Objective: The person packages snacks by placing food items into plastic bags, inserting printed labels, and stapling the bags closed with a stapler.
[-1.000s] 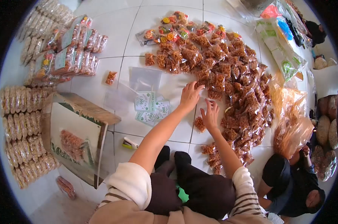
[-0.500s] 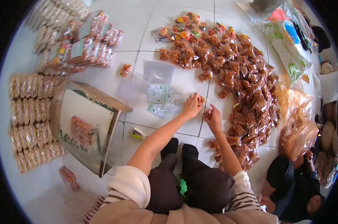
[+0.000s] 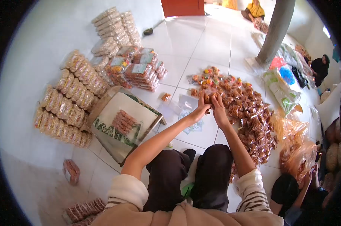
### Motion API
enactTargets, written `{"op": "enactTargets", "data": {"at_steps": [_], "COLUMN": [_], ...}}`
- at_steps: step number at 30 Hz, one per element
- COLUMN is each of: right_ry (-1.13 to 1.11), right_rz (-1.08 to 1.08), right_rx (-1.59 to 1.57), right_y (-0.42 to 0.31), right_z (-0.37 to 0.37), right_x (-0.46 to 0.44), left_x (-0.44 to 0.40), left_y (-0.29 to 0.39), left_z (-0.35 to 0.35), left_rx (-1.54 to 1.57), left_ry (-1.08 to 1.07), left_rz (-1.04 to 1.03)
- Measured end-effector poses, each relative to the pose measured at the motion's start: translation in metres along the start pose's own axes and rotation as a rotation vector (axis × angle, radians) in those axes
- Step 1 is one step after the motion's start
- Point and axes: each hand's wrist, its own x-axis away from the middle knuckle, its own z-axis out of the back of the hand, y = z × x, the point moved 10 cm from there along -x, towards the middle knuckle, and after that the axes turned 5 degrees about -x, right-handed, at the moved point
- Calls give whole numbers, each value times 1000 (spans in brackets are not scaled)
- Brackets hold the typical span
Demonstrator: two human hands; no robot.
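My left hand (image 3: 201, 107) and my right hand (image 3: 217, 106) are close together, stretched out over the near side of the snack pile. Fingers of both are closed on a small clear packet of brown snack (image 3: 208, 98); whether more than one packet is between them I cannot tell. Beyond and to the right spreads a heap of similar snack packets (image 3: 249, 113). Below my left forearm, printed green-and-white cards (image 3: 193, 126) lie on the tiles, partly covered by the arm. A clear plastic sheet (image 3: 186, 101) lies just beside my left hand.
A low wooden table (image 3: 102, 109) carrying a filled pack (image 3: 124, 121) stands at left. Stacked snack bags (image 3: 70, 94) line the wall. One loose packet (image 3: 166, 96) lies on the floor. A pillar (image 3: 277, 34), an orange plastic bag (image 3: 290, 128) and other people are at right.
My hands have come together and reached farther forward, now both on the packet. The view has tilted up, showing more of the room, including the pillar and a person at the back.
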Motion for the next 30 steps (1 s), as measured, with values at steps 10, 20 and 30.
{"op": "enactTargets", "data": {"at_steps": [10,20,30], "right_ry": [-474,-592,-476], "right_rz": [395,403,583], "right_rx": [601,570,717], "right_y": [-52,30,33], "right_z": [-173,-255,-294], "right_x": [53,72,107], "left_x": [133,186,230], "left_y": [107,48,16], "left_z": [55,165,209], "left_rx": [511,203,512], "left_ry": [-42,410,290], "left_rz": [-210,-262,-241]}}
